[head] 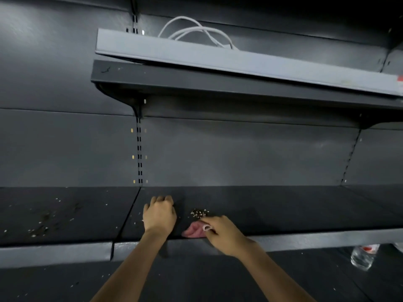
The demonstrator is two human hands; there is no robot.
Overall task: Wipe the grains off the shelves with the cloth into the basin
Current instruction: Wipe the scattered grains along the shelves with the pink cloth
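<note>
no legible text, not even on the bottle [362, 257] label

A looped white cable [196, 31] lies on top of a long pale grey metal rail [218, 56] resting tilted at upper right; a clear plastic bottle with red label [362, 257] stands at lower right

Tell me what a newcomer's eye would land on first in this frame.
Probably the two hands on the dark middle shelf: the right hand pinches a pink cloth just below a small pile of grains, while the left hand rests curled beside it. Next, the white cable looped on the top shelf, and the scattered grains on the shelf section at far left.
</note>
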